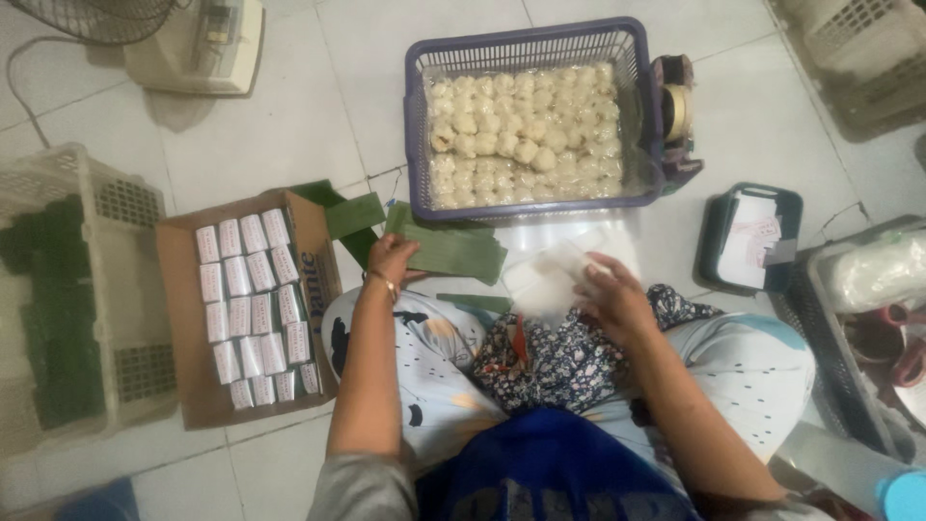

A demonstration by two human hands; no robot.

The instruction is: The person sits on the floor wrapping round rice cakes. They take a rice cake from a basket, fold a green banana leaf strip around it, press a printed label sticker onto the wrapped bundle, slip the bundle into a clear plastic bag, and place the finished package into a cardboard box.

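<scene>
Green leaf strips (446, 249) stacked on floor before purple basket (526, 116) of white dough balls (526, 125). Left hand (391, 259) pinching top strip; right hand (610, 294) pressed flat, open, on clear plastic sheets (545, 275). Best lifted singly, peeled from one end, stack kept square.

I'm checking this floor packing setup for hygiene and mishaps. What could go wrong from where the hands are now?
1. The left hand rests on the green leaf strips that lie on the floor tiles, so dirt might reach the food.
2. The white dough balls sit uncovered in the purple basket; dust could settle on them.
3. The right hand handles clear plastic sheets lying loose by the knees; they may slide or crumple.
</scene>
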